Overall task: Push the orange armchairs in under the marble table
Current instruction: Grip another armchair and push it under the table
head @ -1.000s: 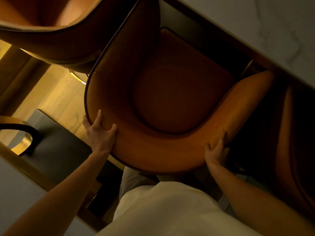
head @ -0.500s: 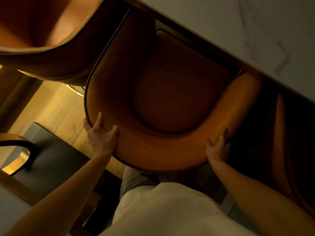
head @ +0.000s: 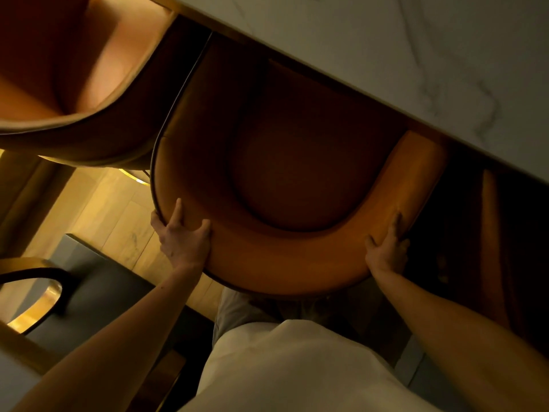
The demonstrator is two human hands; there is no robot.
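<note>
The marble table (head: 386, 40) hides the front of the armchair (head: 282, 257).

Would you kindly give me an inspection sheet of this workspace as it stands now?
Surface: marble table, white with grey veins.
Job's things: armchair, seat front under the table edge; second armchair close on its left.
Clutter: nothing seen.
Grippers: left hand and right hand each grip the armchair's back rim.
Cables: nothing seen.
Surroundings: wood floor; grey slab at left, unclear what.
</note>
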